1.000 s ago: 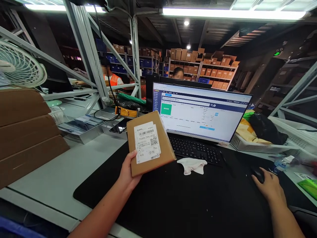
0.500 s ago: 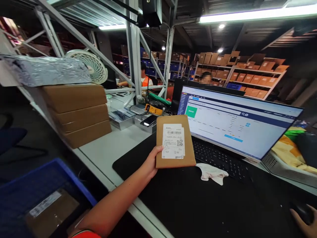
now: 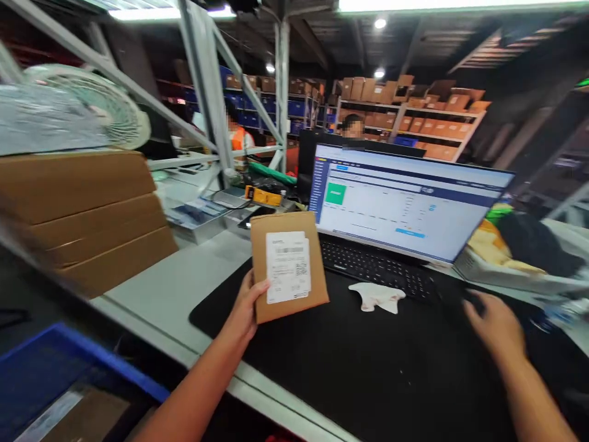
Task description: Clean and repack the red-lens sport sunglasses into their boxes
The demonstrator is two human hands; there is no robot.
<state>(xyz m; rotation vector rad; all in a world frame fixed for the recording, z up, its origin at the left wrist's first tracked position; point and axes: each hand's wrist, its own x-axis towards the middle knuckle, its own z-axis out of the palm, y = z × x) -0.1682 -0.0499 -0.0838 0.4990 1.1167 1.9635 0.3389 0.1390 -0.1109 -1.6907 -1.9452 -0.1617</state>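
Note:
A flat brown cardboard box (image 3: 262, 258) is held up at a tilt over the desk mat in my left hand (image 3: 246, 307). My left thumb lies over the front edge beside a white printed label (image 3: 288, 267), and the other fingers are hidden behind the box. On the right of the mat, my right hand (image 3: 499, 325) rests closed over a black computer mouse (image 3: 477, 302), which is partly covered by the fingers. Between the hands lies a crumpled white cloth (image 3: 377, 297), just in front of the black keyboard (image 3: 368, 261).
A lit monitor (image 3: 396, 209) stands behind the keyboard. Stacked cartons (image 3: 105, 227) and a fan (image 3: 124, 116) are at left. Below the desk edge sits a blue crate (image 3: 92, 359) with a package inside. A filled basket (image 3: 478, 270) stands at right; co-workers are beyond.
The view has shifted to the right and down. The box sits farther left and closer to me. My right hand, with the mouse, has moved forward and left, more fully into view.

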